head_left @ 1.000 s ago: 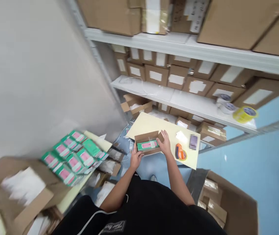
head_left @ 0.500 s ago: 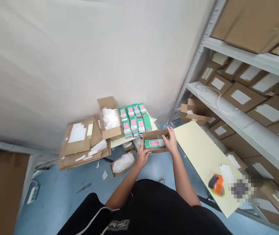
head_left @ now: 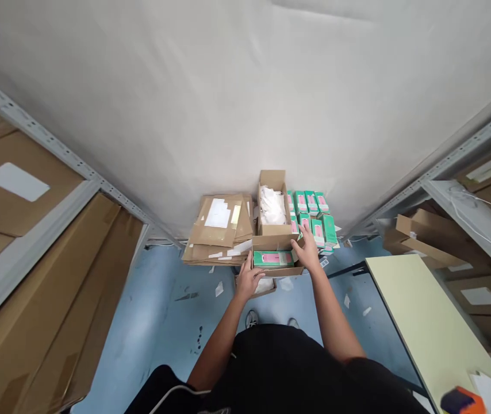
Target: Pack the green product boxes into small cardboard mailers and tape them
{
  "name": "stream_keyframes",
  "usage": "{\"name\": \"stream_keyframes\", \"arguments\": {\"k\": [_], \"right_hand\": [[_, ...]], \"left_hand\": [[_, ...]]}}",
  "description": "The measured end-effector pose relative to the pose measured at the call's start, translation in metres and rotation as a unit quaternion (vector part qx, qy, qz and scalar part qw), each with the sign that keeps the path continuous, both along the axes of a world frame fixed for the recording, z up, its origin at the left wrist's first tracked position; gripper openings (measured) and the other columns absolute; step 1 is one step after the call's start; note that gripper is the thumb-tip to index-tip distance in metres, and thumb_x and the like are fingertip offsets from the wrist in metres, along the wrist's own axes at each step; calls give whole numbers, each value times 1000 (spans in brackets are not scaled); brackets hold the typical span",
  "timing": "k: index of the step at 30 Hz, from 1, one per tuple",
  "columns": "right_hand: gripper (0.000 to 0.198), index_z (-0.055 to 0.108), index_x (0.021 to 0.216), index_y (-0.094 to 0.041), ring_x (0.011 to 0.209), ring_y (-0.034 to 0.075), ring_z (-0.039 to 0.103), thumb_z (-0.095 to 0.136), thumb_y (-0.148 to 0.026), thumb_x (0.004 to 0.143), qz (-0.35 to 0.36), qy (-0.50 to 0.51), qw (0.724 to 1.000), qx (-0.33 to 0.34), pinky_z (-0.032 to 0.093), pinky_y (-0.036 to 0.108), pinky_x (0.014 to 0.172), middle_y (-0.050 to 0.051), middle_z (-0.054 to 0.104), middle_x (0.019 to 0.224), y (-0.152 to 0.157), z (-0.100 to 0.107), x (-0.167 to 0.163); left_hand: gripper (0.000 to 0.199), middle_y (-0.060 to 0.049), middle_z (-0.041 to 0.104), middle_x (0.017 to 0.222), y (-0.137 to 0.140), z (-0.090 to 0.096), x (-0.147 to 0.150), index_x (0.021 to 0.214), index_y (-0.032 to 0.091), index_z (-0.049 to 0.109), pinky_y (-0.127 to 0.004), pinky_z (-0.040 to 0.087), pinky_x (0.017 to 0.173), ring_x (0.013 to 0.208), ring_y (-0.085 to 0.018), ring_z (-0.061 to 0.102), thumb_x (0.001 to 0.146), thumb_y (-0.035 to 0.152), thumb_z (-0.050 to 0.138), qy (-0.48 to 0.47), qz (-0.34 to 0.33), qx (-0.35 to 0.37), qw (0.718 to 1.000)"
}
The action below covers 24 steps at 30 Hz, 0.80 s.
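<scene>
Between my two hands is an open cardboard box (head_left: 276,242) with its flaps up. A green and pink packet (head_left: 273,259) lies inside it. My left hand (head_left: 249,280) grips the box at its left end, thumb along the near edge. At the right end, my right hand (head_left: 306,248) is closed on the box's side and flap. Just beyond stands another open carton (head_left: 273,230) filled with white paper-like stuff. Rows of green and pink boxes (head_left: 315,229) stand to its right, and flattened cardboard (head_left: 211,230) is stacked to its left.
A pale table (head_left: 418,310) stands at the right, with an orange and dark tape dispenser (head_left: 463,401) near its front. Shelving with large cartons (head_left: 56,299) rises on the left. An open carton (head_left: 430,236) sits by the right shelf. Paper scraps lie on the blue floor (head_left: 163,322).
My view has turned left, away from the pale table and toward the stacked cardboard. Both hands have carried the box along, and it now overlaps the near edge of the white-filled carton.
</scene>
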State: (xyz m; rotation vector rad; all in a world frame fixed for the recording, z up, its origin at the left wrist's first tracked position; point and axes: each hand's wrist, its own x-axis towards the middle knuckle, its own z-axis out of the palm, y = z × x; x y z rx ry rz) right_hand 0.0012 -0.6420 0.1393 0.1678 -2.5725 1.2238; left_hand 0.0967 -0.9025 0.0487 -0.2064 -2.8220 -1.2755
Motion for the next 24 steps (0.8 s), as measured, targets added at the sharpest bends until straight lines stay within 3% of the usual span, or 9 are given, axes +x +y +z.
{"name": "stream_keyframes", "arguments": {"k": [5, 13, 18, 21, 24], "right_hand": [[64, 55, 152, -21, 156, 33, 37, 62, -41, 92, 10, -3, 1000, 21, 30, 56, 128, 15, 44, 165, -31, 5, -18], [60, 60, 147, -20, 156, 33, 36, 62, -37, 89, 3, -14, 999, 34, 32, 53, 128, 14, 43, 166, -47, -7, -53], [61, 63, 143, -19, 154, 34, 39, 67, -30, 84, 18, -51, 997, 48, 33, 51, 128, 14, 45, 164, -54, -24, -105], [66, 60, 146, -19, 154, 33, 41, 72, -26, 82, 26, -136, 985, 106, 34, 46, 127, 14, 43, 165, -58, -32, -147], [76, 52, 153, -19, 149, 31, 48, 78, -29, 82, 46, -231, 955, 181, 39, 38, 122, 16, 35, 169, -63, -40, -188]], "left_hand": [[20, 0, 20, 178, -31, -2, -1, 100, 25, 82, -49, 46, 117, 145, -35, 48, 97, 33, 64, -10, 26, 16, 999], [19, 1, 35, 172, -22, -7, -13, 98, 28, 82, -53, 41, 123, 148, -36, 45, 96, 33, 64, -19, 19, 45, 999], [18, -2, 36, 172, -17, -12, -21, 99, 27, 83, -54, 47, 117, 142, -37, 51, 95, 31, 66, -14, 21, 32, 999], [18, -4, 34, 172, -14, -11, -24, 97, 24, 82, -54, 47, 117, 145, -36, 49, 96, 29, 65, 2, 14, 26, 1000], [17, -5, 35, 172, -11, -10, -29, 96, 23, 81, -54, 47, 117, 146, -35, 48, 96, 26, 65, 9, 14, 13, 1000]]}}
